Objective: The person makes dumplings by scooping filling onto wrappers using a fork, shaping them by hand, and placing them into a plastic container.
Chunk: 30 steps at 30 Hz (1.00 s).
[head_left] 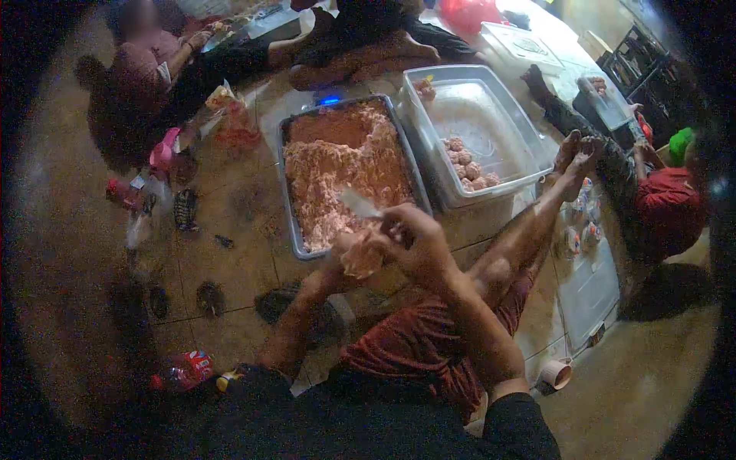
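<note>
Below the front edge of a grey tray [290, 207] full of pinkish minced filling, my two hands are close together. My left hand [337, 268] is closed round a piece of pale pink filling or dough [362, 254]. My right hand [418, 244] grips a flat, light-coloured spatula [360, 204], whose blade points up and left over the filling [337, 165]. The fingers of my right hand come close to the held piece. To the right of the tray stands a clear plastic bin [510, 115] with several round pink balls [469, 165] inside.
Co-workers sit on the floor at upper left, top and right. Bottles [188, 369] lie at lower left, and a pink item [163, 151] rests left of the tray. A white cup [556, 373] stands at lower right, near a pale lid [589, 295]. My bare leg stretches beside the bin.
</note>
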Tool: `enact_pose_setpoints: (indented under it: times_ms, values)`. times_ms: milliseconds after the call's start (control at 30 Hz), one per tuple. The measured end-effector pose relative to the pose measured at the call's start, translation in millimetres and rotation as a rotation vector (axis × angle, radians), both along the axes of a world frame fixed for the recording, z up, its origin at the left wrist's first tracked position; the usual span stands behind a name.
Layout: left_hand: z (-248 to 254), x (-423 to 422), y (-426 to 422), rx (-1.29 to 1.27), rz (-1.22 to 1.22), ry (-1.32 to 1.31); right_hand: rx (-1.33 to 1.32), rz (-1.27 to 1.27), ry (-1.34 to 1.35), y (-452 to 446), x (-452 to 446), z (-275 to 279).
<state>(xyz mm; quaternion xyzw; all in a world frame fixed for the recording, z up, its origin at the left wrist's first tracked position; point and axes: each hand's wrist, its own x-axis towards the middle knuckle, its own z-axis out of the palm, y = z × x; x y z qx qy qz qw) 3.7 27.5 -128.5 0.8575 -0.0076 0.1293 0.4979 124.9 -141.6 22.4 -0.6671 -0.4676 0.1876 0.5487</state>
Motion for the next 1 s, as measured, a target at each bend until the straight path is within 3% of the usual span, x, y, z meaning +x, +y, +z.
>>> enact_pose_setpoints:
  times_ms: [67,100,233,267,300,400,433,467,533,600,667,700,767,800,833,900,933,1000]
  values:
    - [68,0,6,-0.140,-0.076,-0.186,0.054,-0.237,0.056,0,9,-4]
    - [85,0,7,0.131,0.074,-0.241,0.051,-0.239,0.357,-5,6,6]
    - [80,-2,4,0.110,0.294,-0.217,0.089,-0.248,0.297,-15,-20,-70]
    - [77,-3,3,0.092,0.319,-0.208,0.034,-0.163,0.461,-21,-34,-87]
    - [76,-5,2,0.077,0.350,-0.202,-0.022,-0.078,0.623,-21,-41,-88]
    - [81,-12,-4,0.096,0.367,-0.200,-0.013,-0.032,0.717,-23,-52,-71]
    - [84,-14,-6,0.128,0.355,-0.209,0.010,-0.017,0.528,-24,-48,-78]
    - [88,-14,-7,0.169,0.340,-0.222,0.010,-0.019,0.526,-23,-43,-71]
    - [95,-12,-10,0.316,0.295,-0.277,-0.005,-0.163,-0.192,-23,-32,-51]
    - [100,-3,-10,0.419,0.331,-0.325,-0.029,-0.199,-0.233,-27,-25,-41]
    - [101,1,-6,0.273,0.432,-0.273,-0.051,-0.241,-0.273,-32,-20,-42]
    - [101,1,-4,0.166,0.484,-0.233,-0.072,-0.247,-0.159,-35,-19,-47]
    - [79,-1,16,0.179,0.239,-0.140,-0.088,-0.243,-0.045,-38,-20,-58]
    - [67,-3,16,0.184,0.239,-0.141,-0.069,-0.181,0.144,-39,-23,-65]
    - [53,-10,9,0.052,0.417,-0.152,-0.052,-0.117,0.335,-42,-27,-72]
    - [66,-10,-1,-0.080,0.592,-0.162,-0.062,-0.078,0.448,-46,-35,-82]
    - [102,-6,-9,-0.234,0.510,-0.079,-0.073,-0.039,0.557,-46,-37,-87]
    - [105,0,-8,-0.388,0.420,0.011,0.042,-0.030,0.479,-39,-40,-92]
